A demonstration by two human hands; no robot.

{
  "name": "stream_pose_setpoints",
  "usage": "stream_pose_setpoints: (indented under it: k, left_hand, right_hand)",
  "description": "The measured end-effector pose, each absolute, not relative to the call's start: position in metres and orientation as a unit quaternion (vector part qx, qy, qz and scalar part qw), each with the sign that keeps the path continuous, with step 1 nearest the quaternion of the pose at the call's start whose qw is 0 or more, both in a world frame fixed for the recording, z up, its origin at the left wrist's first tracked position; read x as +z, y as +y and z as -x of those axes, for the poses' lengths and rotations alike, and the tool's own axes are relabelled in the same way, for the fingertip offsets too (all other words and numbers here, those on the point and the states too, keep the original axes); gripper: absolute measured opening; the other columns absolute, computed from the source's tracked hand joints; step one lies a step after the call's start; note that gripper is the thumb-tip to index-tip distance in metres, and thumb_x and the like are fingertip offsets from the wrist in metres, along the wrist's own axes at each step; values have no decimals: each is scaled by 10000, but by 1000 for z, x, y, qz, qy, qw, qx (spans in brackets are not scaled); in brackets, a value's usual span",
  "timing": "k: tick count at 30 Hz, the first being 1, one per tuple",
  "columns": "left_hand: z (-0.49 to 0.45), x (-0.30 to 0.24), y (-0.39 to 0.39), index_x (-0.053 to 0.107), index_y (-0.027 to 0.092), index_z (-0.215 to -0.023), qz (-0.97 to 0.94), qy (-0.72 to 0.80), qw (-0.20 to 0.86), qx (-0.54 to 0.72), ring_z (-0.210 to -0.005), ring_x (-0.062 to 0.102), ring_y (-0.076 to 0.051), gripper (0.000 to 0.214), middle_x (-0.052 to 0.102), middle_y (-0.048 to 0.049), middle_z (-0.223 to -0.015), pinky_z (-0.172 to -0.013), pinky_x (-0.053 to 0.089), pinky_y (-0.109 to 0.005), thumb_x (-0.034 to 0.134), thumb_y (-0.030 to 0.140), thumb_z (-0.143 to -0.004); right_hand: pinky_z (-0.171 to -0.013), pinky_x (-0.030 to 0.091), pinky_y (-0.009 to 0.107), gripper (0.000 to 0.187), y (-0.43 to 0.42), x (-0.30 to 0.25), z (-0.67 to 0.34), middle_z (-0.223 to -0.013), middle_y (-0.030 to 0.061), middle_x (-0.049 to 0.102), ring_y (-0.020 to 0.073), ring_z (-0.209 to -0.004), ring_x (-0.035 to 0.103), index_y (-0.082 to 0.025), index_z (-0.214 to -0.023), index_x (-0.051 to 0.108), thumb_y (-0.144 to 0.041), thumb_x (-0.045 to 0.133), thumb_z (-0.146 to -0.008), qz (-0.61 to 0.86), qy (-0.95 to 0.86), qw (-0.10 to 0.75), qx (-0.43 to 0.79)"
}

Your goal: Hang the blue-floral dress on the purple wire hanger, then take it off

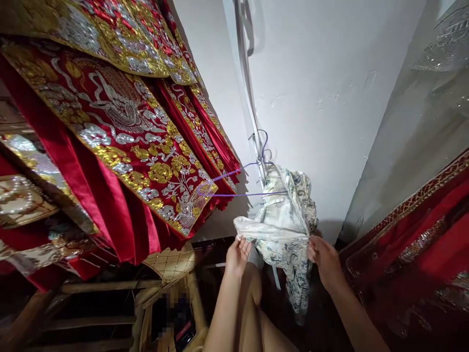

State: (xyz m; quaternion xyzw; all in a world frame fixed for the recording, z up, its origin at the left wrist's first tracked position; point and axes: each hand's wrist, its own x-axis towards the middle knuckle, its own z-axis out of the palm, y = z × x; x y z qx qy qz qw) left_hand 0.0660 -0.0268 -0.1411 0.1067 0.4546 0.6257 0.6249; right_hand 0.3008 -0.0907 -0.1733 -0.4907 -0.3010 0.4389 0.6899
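A pale printed garment [282,210] with a green-grey pattern hangs by one side from a thin purple hanger [242,194]. The hanger's hook rests at a white upright rail [245,73], and its left arm is bare. My left hand [239,252] pinches the white left edge of the cloth. Over on the right, my right hand [324,259] grips the garment's other edge, so a band of fabric stretches between both hands. The lower part of the garment droops toward the dark floor.
Red costumes [146,146] with gold and silver sequins hang close on the left. More red embroidered cloth [421,244] stands at right, beside a clear plastic sheet [410,132]. A bamboo chair [196,298] is at lower left, with a phone [185,332] on it. Behind is a white wall [322,63].
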Motion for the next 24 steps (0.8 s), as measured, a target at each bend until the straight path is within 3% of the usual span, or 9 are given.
stream_pose_setpoints:
  k: [3,6,8,10,14,18,20,22,24]
  left_hand:
    - [-74,-143,-41,618,146,-803,-144,411,660,612,-736,695,-134,88,682,-49,-813,-782,575,-249,640,101,-876]
    - [-82,-120,-58,655,156,-829,-281,332,690,578,-826,666,-148,186,675,-39,-877,-827,538,-250,791,280,-801]
    - [-92,-100,-74,663,165,-831,-379,304,680,550,-810,622,-149,281,641,-27,-845,-796,509,-245,804,405,-792]
    - [-102,-81,-91,667,171,-818,-477,285,647,521,-800,589,-153,313,616,-27,-827,-778,485,-245,756,471,-835]
    - [-109,-53,-115,720,184,-850,-658,276,534,455,-959,627,-226,299,680,-89,-986,-915,477,-323,633,456,-939]
    - [-92,-51,-110,723,245,-1204,-716,333,400,465,-1330,516,-300,361,620,-122,-1362,-1157,346,-415,556,471,-976]
    - [-79,-62,-103,584,261,-1417,-710,339,410,460,-1429,429,-301,527,533,-119,-1488,-1193,311,-421,527,537,-971]
    - [-66,-78,-98,619,225,-1372,-723,329,467,388,-1307,549,-313,559,642,-129,-1342,-1090,430,-396,519,586,-956]
    - [-51,-91,-95,743,171,-1059,-754,361,474,277,-976,681,-296,476,739,-100,-977,-833,523,-330,529,582,-948]
  right_hand:
    - [-429,312,295,481,-123,-218,-311,-483,-44,393,133,-456,354,-241,-563,517,-638,776,-645,559,-214,683,419]
    - [-436,326,293,544,-146,-232,-310,-479,-26,437,128,-445,364,-218,-544,554,-717,759,-612,604,-278,548,508]
    - [-473,362,291,575,-147,-219,-302,-514,-13,481,131,-477,394,-203,-562,580,-753,728,-649,568,-357,490,557]
    - [-538,426,303,583,-138,-193,-291,-581,5,538,156,-547,464,-202,-606,611,-771,678,-714,515,-410,496,566]
    - [-640,515,378,659,-114,-132,-272,-681,70,651,270,-735,629,-242,-729,677,-886,541,-732,427,-409,483,646]
    - [-612,521,378,796,-96,-90,-263,-643,91,650,300,-752,682,-219,-762,686,-969,438,-669,375,-423,418,711]
    - [-592,515,368,752,-87,-74,-265,-634,80,649,292,-718,680,-207,-763,678,-927,589,-565,341,-467,395,714]
    - [-597,517,363,625,-75,-57,-273,-639,58,653,276,-681,668,-195,-766,671,-730,798,-469,307,-516,362,713]
    - [-628,521,347,453,-58,-40,-285,-665,36,660,245,-669,655,-184,-770,668,-464,875,-479,313,-570,368,664]
